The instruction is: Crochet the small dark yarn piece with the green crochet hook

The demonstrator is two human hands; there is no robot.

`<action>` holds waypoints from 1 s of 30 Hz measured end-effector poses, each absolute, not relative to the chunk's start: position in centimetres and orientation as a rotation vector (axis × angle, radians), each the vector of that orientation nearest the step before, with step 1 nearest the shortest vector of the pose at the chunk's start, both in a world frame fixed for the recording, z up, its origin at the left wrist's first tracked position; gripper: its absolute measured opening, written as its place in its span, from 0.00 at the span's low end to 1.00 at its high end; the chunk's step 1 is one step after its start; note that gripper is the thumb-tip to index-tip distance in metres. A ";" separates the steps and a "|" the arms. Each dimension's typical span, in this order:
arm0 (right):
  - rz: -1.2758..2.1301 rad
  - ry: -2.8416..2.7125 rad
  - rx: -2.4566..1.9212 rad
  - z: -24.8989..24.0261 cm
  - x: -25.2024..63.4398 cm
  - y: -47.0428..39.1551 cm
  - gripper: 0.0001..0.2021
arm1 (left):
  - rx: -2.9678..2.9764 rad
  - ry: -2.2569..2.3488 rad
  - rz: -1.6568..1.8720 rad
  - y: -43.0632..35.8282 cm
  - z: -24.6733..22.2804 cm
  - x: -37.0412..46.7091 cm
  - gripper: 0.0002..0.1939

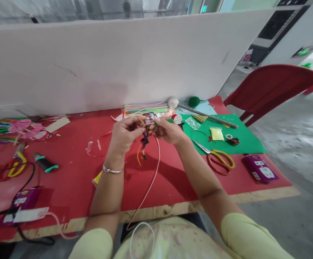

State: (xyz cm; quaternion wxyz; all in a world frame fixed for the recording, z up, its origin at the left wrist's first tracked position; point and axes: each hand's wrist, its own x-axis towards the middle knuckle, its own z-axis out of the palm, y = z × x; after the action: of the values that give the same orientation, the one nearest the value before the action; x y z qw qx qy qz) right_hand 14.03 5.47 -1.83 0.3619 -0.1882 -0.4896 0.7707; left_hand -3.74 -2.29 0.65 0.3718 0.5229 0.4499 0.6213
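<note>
My left hand [125, 135], with a silver bangle at the wrist, is closed with its thumb and fingers pinching a small piece of dark and orange cord work [144, 139]. Loose dark and orange ends dangle below the fingers. My right hand [169, 131] is closed around a thin green-handled tool [169, 121], like a crochet hook, whose slim shaft points left towards the cord. Both hands meet above the red table, fingertips close together. The tool's tip is hidden among the fingers. Just behind them is a phone [149, 117] with its screen lit.
Scissors [217, 160], a yellow packet [217, 134] and a purple power box [259, 168] lie to the right. A cutter [45, 162], more scissors [17, 163] and a charger [30, 215] lie left. A pink cable [156, 169] hangs over the front edge. A white board [104, 68] stands behind.
</note>
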 end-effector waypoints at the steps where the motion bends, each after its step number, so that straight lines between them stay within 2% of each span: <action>1: 1.973 -1.231 -0.495 -1.9 14.0 5.6 0.20 | 1.416 1.212 1.607 -2.4 0.6 -3.7 0.18; 8: 2.015 -1.185 -0.493 -1.7 14.0 5.7 0.19 | 1.991 1.599 1.605 -3.0 0.8 -3.0 0.29; 12: 2.057 -1.199 -0.489 -1.5 14.1 5.6 0.18 | 2.028 1.630 1.565 -2.9 1.0 -2.9 0.31; 16: 2.092 -1.194 -0.454 -1.6 14.3 5.7 0.18 | 1.873 1.476 1.552 -2.8 0.8 -2.9 0.33; 19: 2.057 -1.231 -0.461 -1.7 14.5 5.8 0.19 | 1.604 1.317 1.489 -2.8 0.5 -3.2 0.31; 25: 2.002 -1.288 -0.491 -1.4 14.7 5.8 0.21 | 1.264 1.185 1.385 -2.7 0.7 -3.2 0.20; 30: 1.904 -1.340 -0.503 -1.3 14.9 5.7 0.18 | 1.089 1.043 1.265 -2.7 1.5 -3.0 0.20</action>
State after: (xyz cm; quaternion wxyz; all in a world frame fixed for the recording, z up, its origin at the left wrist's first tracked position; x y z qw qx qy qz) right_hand 14.90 5.70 -1.29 0.3708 -0.1961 -0.5226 0.7422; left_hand -3.04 -2.73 1.51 0.5536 0.4608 0.4413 0.5353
